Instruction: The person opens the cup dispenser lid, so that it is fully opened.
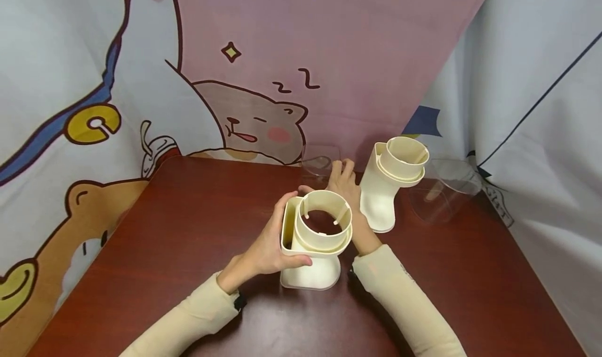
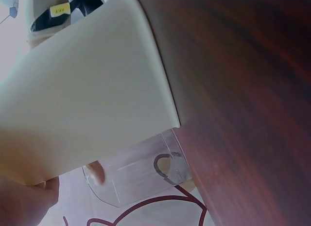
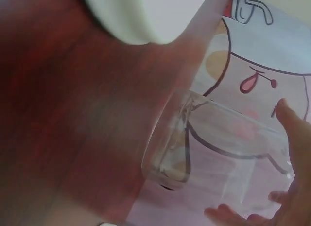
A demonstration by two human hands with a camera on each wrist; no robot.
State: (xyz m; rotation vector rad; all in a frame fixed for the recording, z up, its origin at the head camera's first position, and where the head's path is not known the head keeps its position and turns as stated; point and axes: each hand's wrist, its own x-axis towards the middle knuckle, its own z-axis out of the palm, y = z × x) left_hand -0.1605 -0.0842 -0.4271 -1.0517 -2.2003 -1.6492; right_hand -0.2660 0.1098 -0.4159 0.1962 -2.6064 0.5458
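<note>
My left hand (image 1: 269,247) grips a cream plastic base with a round collar (image 1: 324,252), thumb across its front and fingers along its left side. The collar's open ring faces up and a rounded foot juts out below. In the left wrist view the base's smooth wall (image 2: 92,90) fills much of the picture. Farther back, my right hand (image 1: 347,187) reaches to a clear plastic container (image 1: 321,158) standing near the table's back edge. In the right wrist view its thumb and fingers are spread around the clear container (image 3: 228,148), with a gap by the thumb.
A second cream base (image 1: 381,189) of the same shape stands right of my right hand. Beyond it a second clear container (image 1: 447,189) is at the back right. The dark red wooden table (image 1: 188,216) meets a cartoon-printed cloth (image 1: 367,48) behind.
</note>
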